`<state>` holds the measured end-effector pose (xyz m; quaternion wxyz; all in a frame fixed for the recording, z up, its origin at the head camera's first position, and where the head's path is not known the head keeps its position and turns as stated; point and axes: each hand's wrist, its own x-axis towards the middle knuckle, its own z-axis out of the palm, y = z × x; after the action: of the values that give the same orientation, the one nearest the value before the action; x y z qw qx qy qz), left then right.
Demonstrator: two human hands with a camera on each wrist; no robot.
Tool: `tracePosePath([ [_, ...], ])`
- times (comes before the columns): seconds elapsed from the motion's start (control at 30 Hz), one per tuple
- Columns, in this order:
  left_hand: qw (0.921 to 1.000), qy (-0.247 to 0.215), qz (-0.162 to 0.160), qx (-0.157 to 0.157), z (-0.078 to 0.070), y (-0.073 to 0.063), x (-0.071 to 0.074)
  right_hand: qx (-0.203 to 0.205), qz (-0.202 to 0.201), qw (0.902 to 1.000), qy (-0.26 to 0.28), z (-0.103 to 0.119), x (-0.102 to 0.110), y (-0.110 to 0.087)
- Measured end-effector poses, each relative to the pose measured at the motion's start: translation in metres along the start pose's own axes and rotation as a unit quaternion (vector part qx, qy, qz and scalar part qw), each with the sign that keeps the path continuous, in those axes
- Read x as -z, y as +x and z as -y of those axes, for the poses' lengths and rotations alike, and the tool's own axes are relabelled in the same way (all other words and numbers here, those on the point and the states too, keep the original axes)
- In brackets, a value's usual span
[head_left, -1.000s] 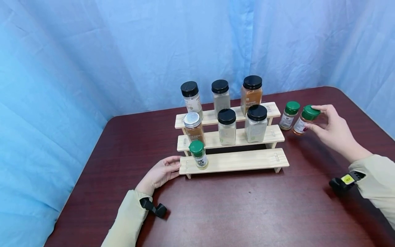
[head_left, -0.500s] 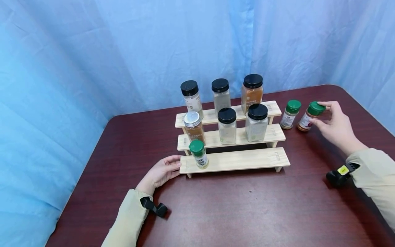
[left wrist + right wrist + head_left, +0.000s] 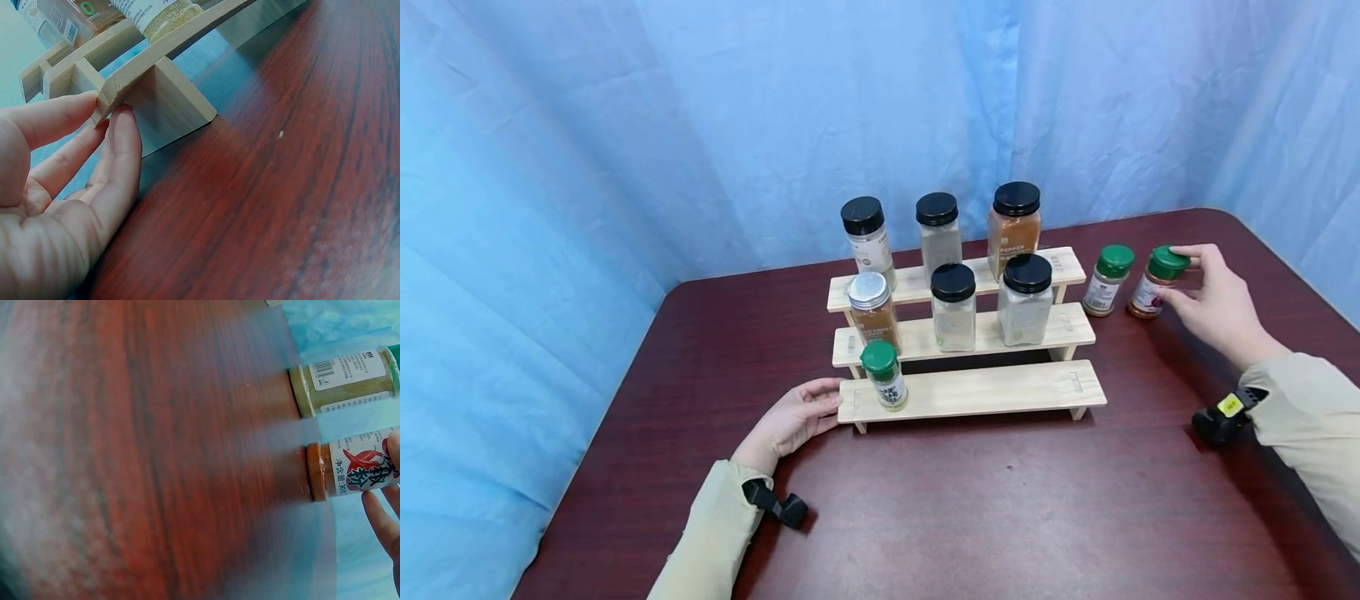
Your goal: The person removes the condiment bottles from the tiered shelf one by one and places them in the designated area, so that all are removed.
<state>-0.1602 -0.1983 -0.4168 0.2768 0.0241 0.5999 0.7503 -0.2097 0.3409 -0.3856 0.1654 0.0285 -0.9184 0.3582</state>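
My right hand (image 3: 1217, 308) grips a green-capped spice jar (image 3: 1147, 293) of red-orange powder, thumb and fingers on either side. In the right wrist view its label (image 3: 359, 464) shows red chilies, and the jar stands upright on the table. Just left of it stands a second green-capped jar (image 3: 1106, 282) with olive-coloured contents. My left hand (image 3: 796, 417) pinches the left end of the lowest shelf of a three-tier wooden rack (image 3: 985, 390). In the left wrist view the thumb lies at the shelf end (image 3: 112, 94), with fingertips under it.
A green-capped jar (image 3: 886, 379) stands at the left of the lowest shelf. A silver-capped jar (image 3: 872, 312) and black-capped jars (image 3: 953, 312) fill the middle tier; more black-capped jars (image 3: 1015, 233) stand on the top tier. Blue curtains (image 3: 775, 125) hang behind the dark red table (image 3: 925, 517).
My right hand has moved the red-orange jar slightly right, widening the gap to its neighbour; the jar has come from tilted to nearly upright. My left hand keeps its hold on the rack.
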Motion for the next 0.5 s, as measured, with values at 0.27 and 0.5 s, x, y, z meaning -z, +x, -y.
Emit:
tracePosePath([
  [0.27,1.0000,-0.001,-0.007,0.005,-0.0001,-0.0012,0.0000,0.000,0.016,0.9997,-0.020,0.0004,-0.0020,0.0055],
  [0.5,1.0000,0.002,-0.002,0.002,0.0004,-0.0002,0.0007,-0.003,0.017,0.9995,-0.025,-0.0017,-0.0021,0.0067],
])
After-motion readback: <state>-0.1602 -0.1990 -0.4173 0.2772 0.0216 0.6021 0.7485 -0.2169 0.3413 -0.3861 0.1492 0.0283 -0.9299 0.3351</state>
